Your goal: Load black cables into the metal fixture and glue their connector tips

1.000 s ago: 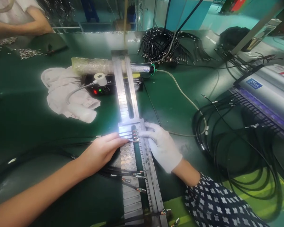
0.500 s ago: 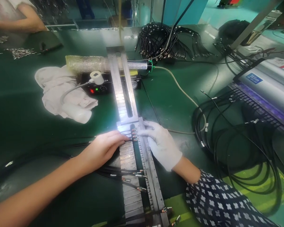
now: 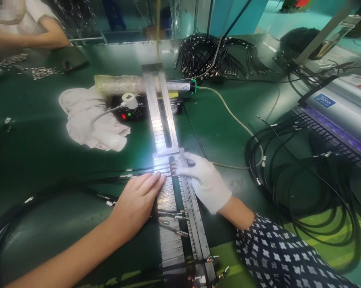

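Note:
A long metal slotted fixture (image 3: 165, 128) runs down the middle of the green table. Thin black cables with copper-coloured ends (image 3: 172, 168) lie across its slots. My bare left hand (image 3: 138, 198) rests flat on the fixture, fingers stretched out over the cables just below the brightly lit spot. My right hand (image 3: 206, 180), in a white glove, lies on the fixture's right rail, fingertips touching the cable ends. More cable ends (image 3: 177, 218) cross the fixture nearer to me.
A white cloth (image 3: 84, 116) and a black control box with red and green lights (image 3: 132, 114) lie left of the fixture. Black cable bundles (image 3: 213, 56) sit at the back, loose coils (image 3: 303, 188) at the right. A grey machine (image 3: 339, 112) stands far right. Another person's arm (image 3: 39, 34) is at top left.
My left hand has slid a little toward me along the fixture, uncovering the cables at the lit spot. The gloved right hand stays at the cable ends.

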`<state>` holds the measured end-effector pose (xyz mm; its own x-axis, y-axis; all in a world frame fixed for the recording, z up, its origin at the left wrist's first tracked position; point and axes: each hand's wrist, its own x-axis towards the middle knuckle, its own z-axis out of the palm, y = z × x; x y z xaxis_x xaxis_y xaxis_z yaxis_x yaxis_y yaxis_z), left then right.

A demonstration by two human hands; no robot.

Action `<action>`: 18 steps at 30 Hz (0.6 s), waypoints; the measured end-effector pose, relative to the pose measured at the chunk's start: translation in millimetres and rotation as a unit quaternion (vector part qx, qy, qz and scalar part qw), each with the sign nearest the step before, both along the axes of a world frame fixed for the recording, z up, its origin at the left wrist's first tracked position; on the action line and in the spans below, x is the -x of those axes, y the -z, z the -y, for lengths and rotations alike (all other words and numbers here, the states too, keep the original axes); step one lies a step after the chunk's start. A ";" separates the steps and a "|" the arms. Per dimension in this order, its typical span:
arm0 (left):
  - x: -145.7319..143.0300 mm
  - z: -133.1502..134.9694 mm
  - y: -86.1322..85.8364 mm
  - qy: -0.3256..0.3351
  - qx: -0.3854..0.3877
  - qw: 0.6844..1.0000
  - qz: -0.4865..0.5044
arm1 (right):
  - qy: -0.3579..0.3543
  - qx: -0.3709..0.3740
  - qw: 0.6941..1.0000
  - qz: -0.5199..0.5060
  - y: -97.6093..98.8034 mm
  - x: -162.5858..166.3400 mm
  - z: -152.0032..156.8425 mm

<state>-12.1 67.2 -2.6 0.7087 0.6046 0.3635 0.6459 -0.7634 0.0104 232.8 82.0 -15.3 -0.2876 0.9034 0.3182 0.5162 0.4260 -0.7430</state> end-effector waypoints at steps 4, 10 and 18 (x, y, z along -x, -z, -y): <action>-6.6 2.3 4.3 -0.035 -0.002 0.999 -0.001 | -0.008 -0.007 1.000 0.029 1.9 -2.1 0.5; 19.5 12.5 -9.8 -0.020 0.049 0.999 0.004 | 0.015 0.021 0.999 0.043 3.4 -3.8 9.1; 72.2 35.8 -23.6 -0.075 0.154 0.985 -0.018 | 0.103 0.116 0.981 0.116 -17.9 18.6 21.5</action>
